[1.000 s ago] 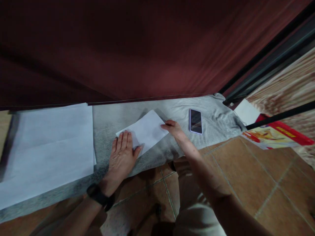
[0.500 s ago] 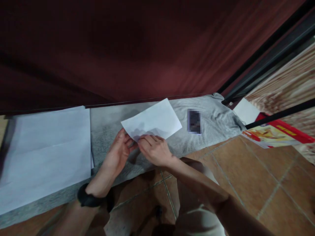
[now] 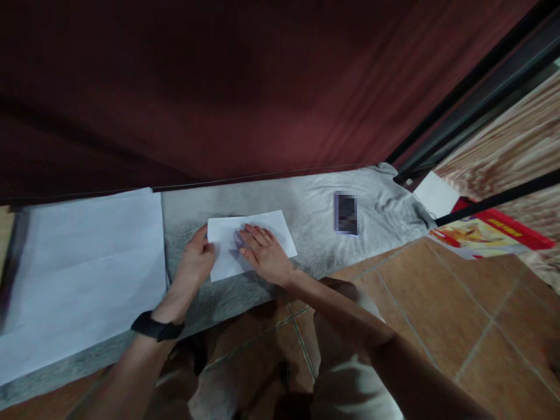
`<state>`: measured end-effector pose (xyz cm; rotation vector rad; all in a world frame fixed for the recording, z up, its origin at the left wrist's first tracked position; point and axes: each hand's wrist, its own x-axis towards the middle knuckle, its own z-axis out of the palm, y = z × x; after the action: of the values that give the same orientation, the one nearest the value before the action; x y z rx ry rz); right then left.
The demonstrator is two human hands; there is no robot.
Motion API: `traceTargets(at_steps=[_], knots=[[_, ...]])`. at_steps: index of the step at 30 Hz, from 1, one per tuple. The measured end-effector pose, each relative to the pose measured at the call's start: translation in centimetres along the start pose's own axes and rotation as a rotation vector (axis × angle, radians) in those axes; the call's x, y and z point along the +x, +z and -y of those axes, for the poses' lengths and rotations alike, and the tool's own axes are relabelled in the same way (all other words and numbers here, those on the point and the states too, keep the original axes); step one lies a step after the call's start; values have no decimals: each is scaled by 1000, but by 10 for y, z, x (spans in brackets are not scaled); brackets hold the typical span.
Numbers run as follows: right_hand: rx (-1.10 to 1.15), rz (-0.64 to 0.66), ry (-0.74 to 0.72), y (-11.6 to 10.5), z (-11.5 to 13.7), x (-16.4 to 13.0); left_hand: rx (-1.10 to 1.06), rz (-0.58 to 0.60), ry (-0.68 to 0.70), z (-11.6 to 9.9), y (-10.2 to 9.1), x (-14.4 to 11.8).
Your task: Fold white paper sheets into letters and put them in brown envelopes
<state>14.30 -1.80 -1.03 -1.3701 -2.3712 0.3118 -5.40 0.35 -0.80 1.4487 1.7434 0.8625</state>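
A small white sheet [image 3: 251, 240] lies flat on a grey cloth [image 3: 306, 204] spread along the floor at the foot of a dark red curtain [image 3: 245, 87]. The right hand [image 3: 265, 256] rests palm down on the sheet's near half, fingers [image 3: 251, 236] stretched out flat and only slightly apart, pressing the paper to the cloth. The left hand [image 3: 196, 261] sits at the sheet's left edge, its thumb touching the paper near the upper left corner; the other fingers curl under and I cannot tell whether they grip anything. A black band [image 3: 156, 328] circles the left wrist. To the left of the hands, just beside the sheet but not touching it, a large white paper [image 3: 83, 268] covers that end of the cloth. To the right, well apart from the sheet, a phone [image 3: 346, 213] lies on the cloth, its face blurred out. Beyond the cloth's right end lie a white card [image 3: 435, 195] and a red and yellow printed leaflet [image 3: 481, 233]; its yellow lettering is too small and skewed to read. Brown tiles [image 3: 437, 303] make up the floor nearer the person. No writing shows on either white paper.
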Motion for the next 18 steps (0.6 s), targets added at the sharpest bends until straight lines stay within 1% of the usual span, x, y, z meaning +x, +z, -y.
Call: traceTargets(at_steps=[3,5,6,8,9,10,12,13,15,18], knots=[[-94,25,22,13,-6,0,155,7,-14,0,-1,2],[-124,20,31,16,-7,-1,266,-37,-9,-5,-1,-2],[-133,16,34,17,-7,-2,328,-80,12,-7,0,-6],[-142,11,32,18,-7,-2,450,-187,116,-14,4,-14],[-143,11,29,18,-7,-3,497,-226,197,-16,9,-19],[-141,12,24,18,-7,-3,529,-240,282,-19,14,-23],[-135,19,17,18,-7,-4,546,-165,431,-20,28,-31],[-133,24,18,18,-8,-4,557,-117,469,-19,36,-33],[-132,32,28,18,-10,-5,590,-45,491,-15,50,-37],[-136,27,50,18,-16,-7,627,-21,473,-6,59,-38]])
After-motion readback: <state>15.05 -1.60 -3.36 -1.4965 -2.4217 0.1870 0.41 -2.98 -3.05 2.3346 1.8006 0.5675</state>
